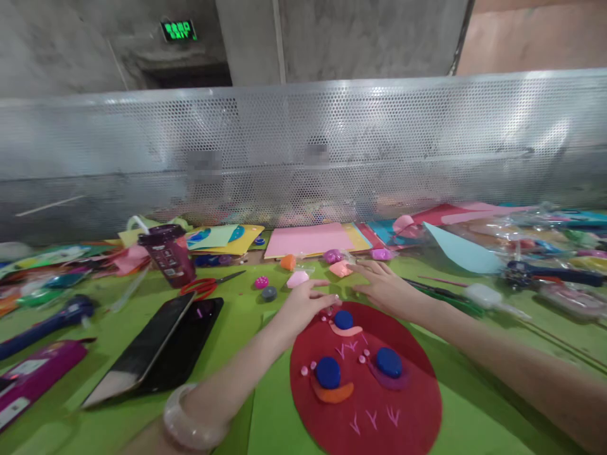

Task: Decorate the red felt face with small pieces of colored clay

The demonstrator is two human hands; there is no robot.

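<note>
Three blue rounds (327,373) lay on a large red disc (412,417), each with a curved strip at its lower edge: an orange crescent (334,394), a purple crescent (396,382) and a peach crescent (348,330). Small pink balls (304,371) sat near the rounds, and pink forked marks (372,419) spread across the red. The disc rested on a green sheet (272,404) on the surface (241,316), between the two forearms. The left hand (303,308) bent over its upper edge, fingertips near the balls beside the farthest round; whether they pinched one or merely hovered, I could not tell. The right hand (384,287) reached past the same edge with its fingers spread apart, closest to a peach lump (339,269); contact was unclear. A pale pink lump (298,279) and red-handled scissors (199,288) lay farther left. The step in hand looked like detail work around that farthest round, with most of the pattern already laid; as I judged it, any move there called for a light fingertip touch that spared the neighbouring pieces.
</note>
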